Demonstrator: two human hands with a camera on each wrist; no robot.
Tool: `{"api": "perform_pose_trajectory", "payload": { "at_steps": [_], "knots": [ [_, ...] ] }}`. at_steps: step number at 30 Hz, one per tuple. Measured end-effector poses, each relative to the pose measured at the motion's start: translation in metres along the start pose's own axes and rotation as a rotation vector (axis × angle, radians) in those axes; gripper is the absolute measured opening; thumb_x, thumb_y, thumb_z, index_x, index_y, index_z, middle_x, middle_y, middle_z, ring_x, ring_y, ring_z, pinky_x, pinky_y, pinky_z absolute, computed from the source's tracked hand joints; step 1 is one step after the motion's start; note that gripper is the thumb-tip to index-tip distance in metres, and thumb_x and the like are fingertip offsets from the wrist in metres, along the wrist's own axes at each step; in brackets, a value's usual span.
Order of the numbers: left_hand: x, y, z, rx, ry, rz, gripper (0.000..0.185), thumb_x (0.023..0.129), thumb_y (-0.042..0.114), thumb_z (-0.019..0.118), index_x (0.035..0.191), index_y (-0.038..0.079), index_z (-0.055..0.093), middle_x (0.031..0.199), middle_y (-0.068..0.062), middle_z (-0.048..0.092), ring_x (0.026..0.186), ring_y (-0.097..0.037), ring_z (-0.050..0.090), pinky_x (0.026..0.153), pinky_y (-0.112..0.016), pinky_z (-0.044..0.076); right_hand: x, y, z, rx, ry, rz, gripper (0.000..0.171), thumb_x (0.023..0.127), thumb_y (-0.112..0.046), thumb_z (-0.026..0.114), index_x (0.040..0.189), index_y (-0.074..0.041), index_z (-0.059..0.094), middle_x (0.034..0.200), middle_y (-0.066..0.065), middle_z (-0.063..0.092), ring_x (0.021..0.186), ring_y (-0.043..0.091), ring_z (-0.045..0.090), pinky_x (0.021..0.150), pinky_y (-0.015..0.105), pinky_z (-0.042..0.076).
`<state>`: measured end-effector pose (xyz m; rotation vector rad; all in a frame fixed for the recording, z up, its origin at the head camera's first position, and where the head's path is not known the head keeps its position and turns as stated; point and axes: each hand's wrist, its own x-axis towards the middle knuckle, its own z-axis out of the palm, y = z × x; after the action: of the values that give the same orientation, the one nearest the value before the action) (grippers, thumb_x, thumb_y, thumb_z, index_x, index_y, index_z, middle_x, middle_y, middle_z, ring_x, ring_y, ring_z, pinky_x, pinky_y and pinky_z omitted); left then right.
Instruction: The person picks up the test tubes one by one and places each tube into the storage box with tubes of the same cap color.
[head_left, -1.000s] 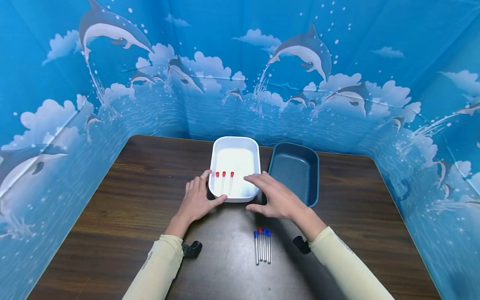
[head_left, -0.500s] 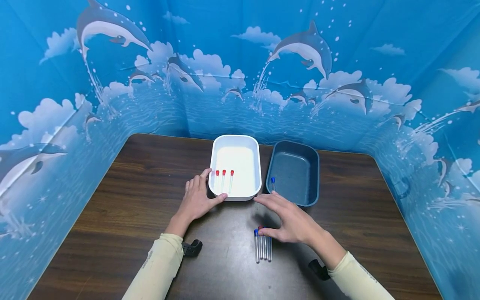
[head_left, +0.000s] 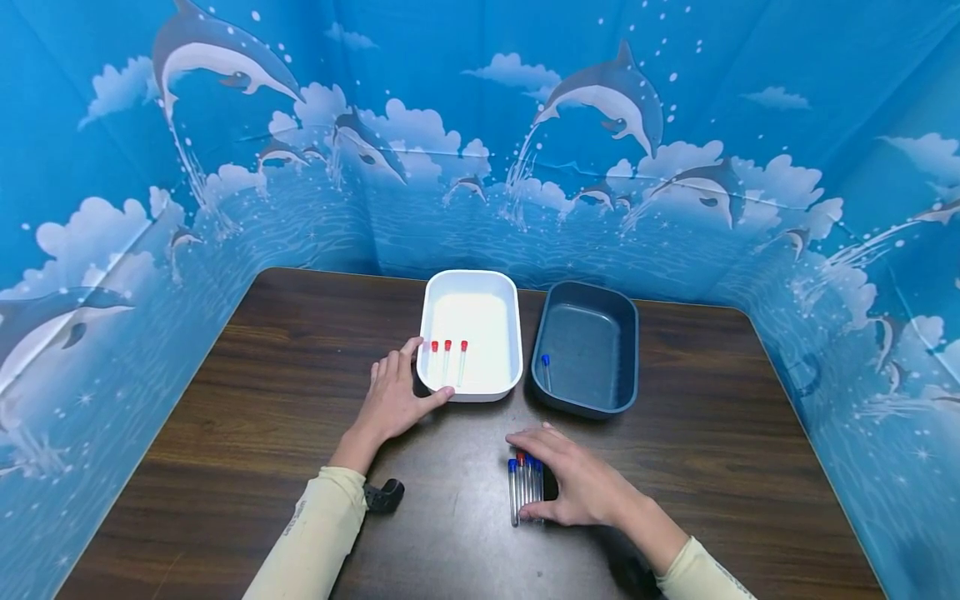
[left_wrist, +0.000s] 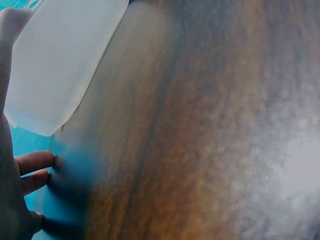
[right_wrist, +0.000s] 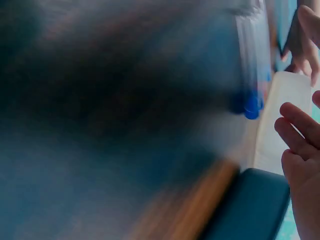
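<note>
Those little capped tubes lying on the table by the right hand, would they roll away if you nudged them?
Probably yes: the capped tubes are slim, round and lie flat on the smooth wooden table, so a sideways nudge would likely roll them. They look clear and apparently empty, so likely light. The right hand rests against the bundle, which may keep them together.

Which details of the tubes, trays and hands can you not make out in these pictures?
- Tubes on table: head view, right hand covers some; count and grip unclear.
- Right wrist view: motion blur smears the tubes.
- Left hand at white tray: left wrist view cuts it off.
- Tube in blue tray: too small to show contents.
</note>
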<state>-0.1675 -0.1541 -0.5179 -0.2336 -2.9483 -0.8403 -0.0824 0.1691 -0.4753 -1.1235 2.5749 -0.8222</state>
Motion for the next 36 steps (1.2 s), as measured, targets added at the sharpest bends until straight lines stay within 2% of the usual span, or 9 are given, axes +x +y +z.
{"api": "perform_pose_trajectory", "payload": {
  "at_steps": [4,12,21,31,36],
  "knots": [
    [0.000,0.001,0.000,0.003,-0.001,0.001,0.108,0.075,0.080,0.057,0.155,0.021,0.016,0.128,-0.012,0.041,0.112,-0.028,0.038,0.106,-0.051,0.020,-0.002,0.002,0.009,-0.023,-0.029,0.034,0.089,0.076,-0.056,0.078,0.150,-0.026,0.038,0.145,-0.007,0.045,0.135,0.016,0.040,0.112,0.048,0.026],
    [0.000,0.001,-0.001,0.012,0.003,0.011,0.109,0.075,0.084,0.053,0.155,0.020,0.016,0.129,-0.013,0.041,0.113,-0.029,0.039,0.104,-0.051,0.022,-0.004,0.001,0.022,-0.101,-0.045,0.042,0.095,0.074,-0.058,0.078,0.152,-0.025,0.035,0.144,-0.003,0.045,0.134,0.017,0.041,0.113,0.047,0.024],
    [0.000,0.000,-0.001,0.005,0.003,0.012,0.110,0.074,0.085,0.051,0.155,0.020,0.016,0.130,-0.013,0.041,0.115,-0.030,0.039,0.106,-0.052,0.021,-0.003,-0.004,0.023,-0.124,-0.052,0.077,0.093,0.075,-0.051,0.080,0.152,-0.025,0.035,0.143,-0.002,0.045,0.135,0.020,0.041,0.112,0.048,0.025],
    [-0.001,0.001,-0.002,0.004,-0.005,0.004,0.110,0.074,0.086,0.050,0.156,0.021,0.015,0.130,-0.012,0.040,0.115,-0.029,0.038,0.107,-0.052,0.020,-0.003,-0.006,0.022,-0.139,-0.081,0.105,0.087,0.079,-0.051,0.077,0.151,-0.026,0.037,0.142,-0.001,0.046,0.135,0.024,0.041,0.108,0.051,0.031],
    [-0.001,0.001,-0.001,0.002,-0.007,0.000,0.111,0.073,0.087,0.049,0.156,0.021,0.015,0.130,-0.012,0.040,0.115,-0.029,0.038,0.107,-0.051,0.020,-0.001,-0.008,0.019,-0.156,-0.108,0.127,0.087,0.079,-0.054,0.076,0.151,-0.024,0.037,0.142,0.002,0.047,0.135,0.031,0.041,0.104,0.054,0.037]
  ]
}}
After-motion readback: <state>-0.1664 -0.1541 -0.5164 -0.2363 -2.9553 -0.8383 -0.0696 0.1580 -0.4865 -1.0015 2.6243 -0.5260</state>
